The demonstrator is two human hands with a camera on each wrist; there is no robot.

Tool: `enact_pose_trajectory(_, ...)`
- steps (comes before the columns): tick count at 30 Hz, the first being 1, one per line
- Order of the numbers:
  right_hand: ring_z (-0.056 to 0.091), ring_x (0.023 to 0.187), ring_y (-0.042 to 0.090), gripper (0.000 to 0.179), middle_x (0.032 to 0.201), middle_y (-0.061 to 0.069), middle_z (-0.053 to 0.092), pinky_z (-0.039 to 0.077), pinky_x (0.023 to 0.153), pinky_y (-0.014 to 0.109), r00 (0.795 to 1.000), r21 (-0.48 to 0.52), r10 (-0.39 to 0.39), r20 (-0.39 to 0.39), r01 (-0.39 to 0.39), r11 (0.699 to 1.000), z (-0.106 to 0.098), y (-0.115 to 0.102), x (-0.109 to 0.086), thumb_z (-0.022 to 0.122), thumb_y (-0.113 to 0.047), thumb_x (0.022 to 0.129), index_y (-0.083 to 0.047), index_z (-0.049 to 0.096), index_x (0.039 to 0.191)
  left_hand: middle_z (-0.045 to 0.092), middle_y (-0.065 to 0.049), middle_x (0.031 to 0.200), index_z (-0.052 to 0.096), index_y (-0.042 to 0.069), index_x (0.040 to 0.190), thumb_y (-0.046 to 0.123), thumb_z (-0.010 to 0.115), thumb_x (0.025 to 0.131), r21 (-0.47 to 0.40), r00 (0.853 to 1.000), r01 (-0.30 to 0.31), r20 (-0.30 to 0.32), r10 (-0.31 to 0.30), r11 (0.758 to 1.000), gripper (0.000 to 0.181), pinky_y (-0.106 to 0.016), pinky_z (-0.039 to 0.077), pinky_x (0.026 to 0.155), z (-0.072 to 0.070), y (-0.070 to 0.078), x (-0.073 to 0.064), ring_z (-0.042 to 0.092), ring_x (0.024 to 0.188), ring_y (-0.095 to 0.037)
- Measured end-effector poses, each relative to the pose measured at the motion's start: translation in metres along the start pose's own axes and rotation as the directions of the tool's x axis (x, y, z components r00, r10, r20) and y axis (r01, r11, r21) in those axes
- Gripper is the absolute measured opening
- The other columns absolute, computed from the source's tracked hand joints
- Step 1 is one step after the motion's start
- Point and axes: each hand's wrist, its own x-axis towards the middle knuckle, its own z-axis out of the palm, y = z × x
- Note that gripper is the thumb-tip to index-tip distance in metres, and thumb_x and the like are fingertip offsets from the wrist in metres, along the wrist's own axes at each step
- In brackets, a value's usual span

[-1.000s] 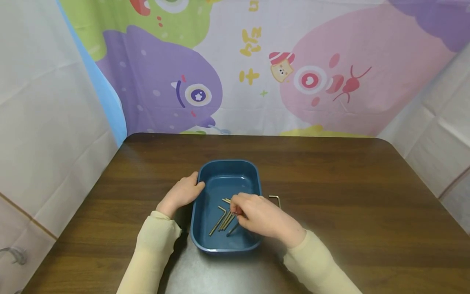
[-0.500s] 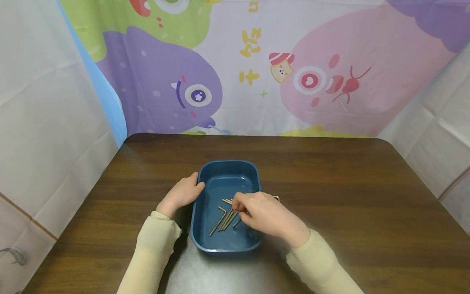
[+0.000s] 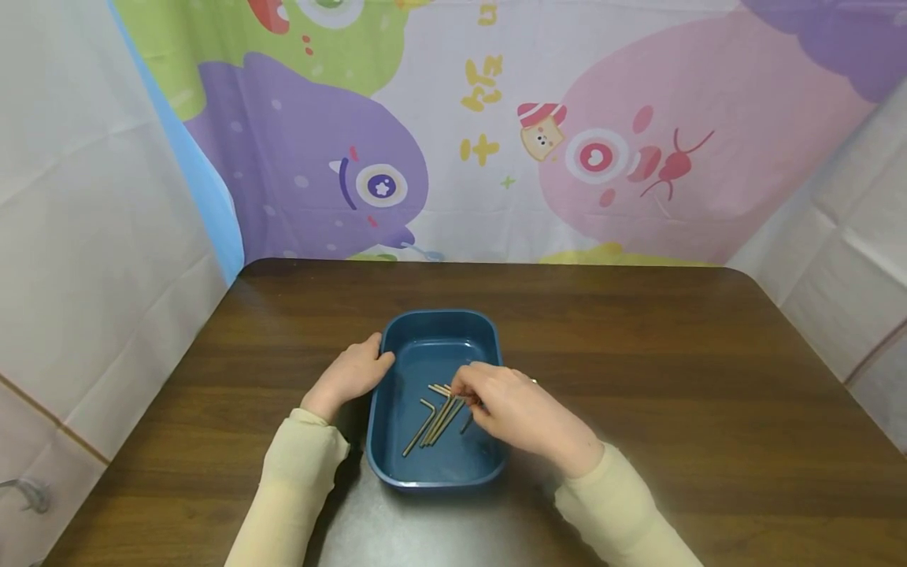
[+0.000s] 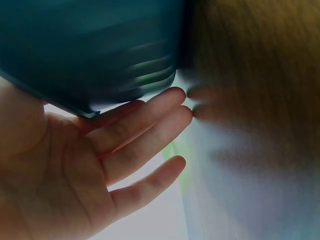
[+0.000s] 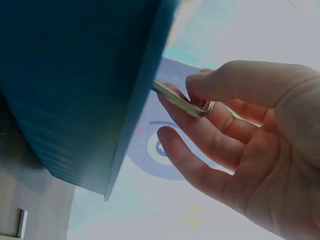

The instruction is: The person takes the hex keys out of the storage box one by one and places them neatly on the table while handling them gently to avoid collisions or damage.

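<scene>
Pinched near its bend by the right hand (image 3: 506, 403), one hex key (image 5: 176, 98) slants down into the blue tray (image 3: 439, 484) on its right side — a hold likely meant to steer it. Loose hex keys (image 3: 441, 421) lie bunched mid-tray. Farther up, the left hand (image 3: 347, 379) grips the left rim, thumb over — probably to stop sliding. Another key (image 5: 22, 223) rests right of the tray; a cartoon cloth (image 3: 496, 213) hangs beyond.
</scene>
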Motion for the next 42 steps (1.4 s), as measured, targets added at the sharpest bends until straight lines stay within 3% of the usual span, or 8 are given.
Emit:
enact_pose_trajectory(15,0.052,0.072,0.005,0.021,0.081,-0.005,0.057,0.047,0.066,0.018,0.994,-0.027,-0.041,-0.1,0.039,0.999,-0.011,0.004,-0.003,0.057,0.007,0.079,-0.013,0.058,0.088,0.039,-0.027,0.135,0.029,-0.009,0.135,0.025,0.034,0.094,0.009,1.0,-0.004,0.0,0.004,1.0,0.054,-0.051,0.039,0.093,0.001,-0.001,0.0,0.048,0.115,-0.038)
enact_pose_trajectory(21,0.055,0.074,0.006,0.019,0.084,-0.003,0.061,0.048,0.068,0.019,0.986,-0.03,-0.055,-0.159,0.051,0.998,-0.017,0.006,-0.004,0.062,0.004,0.079,-0.011,0.06,0.089,0.049,-0.026,0.124,0.038,-0.007,0.127,0.025,0.035,0.094,0.02,1.0,-0.013,-0.017,0.013,1.0,0.047,-0.047,0.043,0.086,0.001,-0.002,0.001,0.054,0.103,-0.033)
enact_pose_trajectory(29,0.059,0.077,0.006,0.016,0.087,-0.004,0.062,0.05,0.071,0.02,0.983,-0.016,-0.009,-0.186,0.006,1.0,-0.025,0.01,-0.006,0.063,0.0,0.08,-0.012,0.061,0.09,0.053,-0.023,0.114,0.042,-0.006,0.121,0.025,0.035,0.093,0.028,0.999,-0.023,-0.022,0.024,0.999,0.042,-0.045,0.044,0.08,0.001,-0.002,0.002,0.055,0.095,-0.03)
enact_pose_trajectory(42,0.057,0.075,0.006,0.015,0.085,-0.005,0.061,0.049,0.07,0.024,0.976,-0.036,0.034,-0.214,-0.043,0.998,-0.031,0.02,-0.009,0.061,-0.001,0.081,-0.013,0.062,0.088,0.05,-0.025,0.123,0.038,-0.007,0.127,0.028,0.034,0.093,0.021,1.0,-0.012,-0.013,0.012,1.0,0.048,-0.047,0.043,0.085,0.002,-0.002,0.003,0.054,0.101,-0.032)
